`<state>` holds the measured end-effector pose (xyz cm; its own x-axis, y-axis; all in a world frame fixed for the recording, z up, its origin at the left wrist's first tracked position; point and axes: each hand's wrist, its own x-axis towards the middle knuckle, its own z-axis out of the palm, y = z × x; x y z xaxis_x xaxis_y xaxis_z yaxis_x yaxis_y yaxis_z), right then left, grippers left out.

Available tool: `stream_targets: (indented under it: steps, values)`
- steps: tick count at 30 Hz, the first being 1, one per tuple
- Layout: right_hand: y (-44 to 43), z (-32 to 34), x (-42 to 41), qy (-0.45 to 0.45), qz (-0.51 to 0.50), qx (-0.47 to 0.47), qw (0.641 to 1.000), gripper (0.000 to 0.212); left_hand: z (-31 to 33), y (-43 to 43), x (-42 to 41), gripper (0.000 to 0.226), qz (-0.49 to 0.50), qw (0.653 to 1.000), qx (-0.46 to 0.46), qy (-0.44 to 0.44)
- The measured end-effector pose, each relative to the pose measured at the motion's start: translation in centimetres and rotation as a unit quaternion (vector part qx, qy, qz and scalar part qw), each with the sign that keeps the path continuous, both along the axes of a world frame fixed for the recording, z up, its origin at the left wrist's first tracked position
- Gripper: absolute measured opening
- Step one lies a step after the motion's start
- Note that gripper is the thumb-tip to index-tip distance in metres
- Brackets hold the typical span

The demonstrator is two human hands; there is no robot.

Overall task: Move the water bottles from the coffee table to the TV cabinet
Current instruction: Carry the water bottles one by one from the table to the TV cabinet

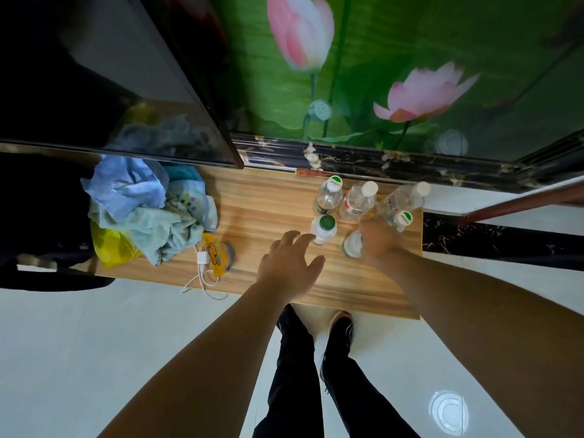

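Bottles (358, 200): six, clustered at the cabinet's (271, 200) right end.
Left hand (289, 263): nearer, fingers spread, empty. The green-capped bottle (324, 229) stands upright at its 1 o'clock, just beyond the fingertips.
Right hand (379, 241): fingers curled round the clear bottle (351, 246).

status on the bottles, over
Left hand open, beside the green-capped bottle. Right hand grips a clear bottle on the wooden cabinet top. Behind them four more bottles; charger off left, not in the way.
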<state>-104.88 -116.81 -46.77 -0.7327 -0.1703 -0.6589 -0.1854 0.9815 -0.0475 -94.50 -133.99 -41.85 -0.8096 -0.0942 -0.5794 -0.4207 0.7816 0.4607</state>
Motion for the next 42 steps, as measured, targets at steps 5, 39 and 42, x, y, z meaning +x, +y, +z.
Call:
stream_targets:
  steps: [5,39,42]
  values:
    - [0.1,0.1,-0.8,0.024,0.031,-0.020,0.999,0.035,0.1,0.4,0.2,0.054,0.005,1.000,0.002,0.014]
    - [-5.3,28.4,-7.6,0.177,0.104,-0.217,0.954,0.042,24.1,-5.3,-8.5,0.055,-0.017,0.962,-0.091,0.257]
    - [-5.1,30.9,-7.3,0.210,0.160,-0.201,0.943,0.039,26.1,-5.1,-6.9,0.055,0.012,0.949,-0.110,0.294]
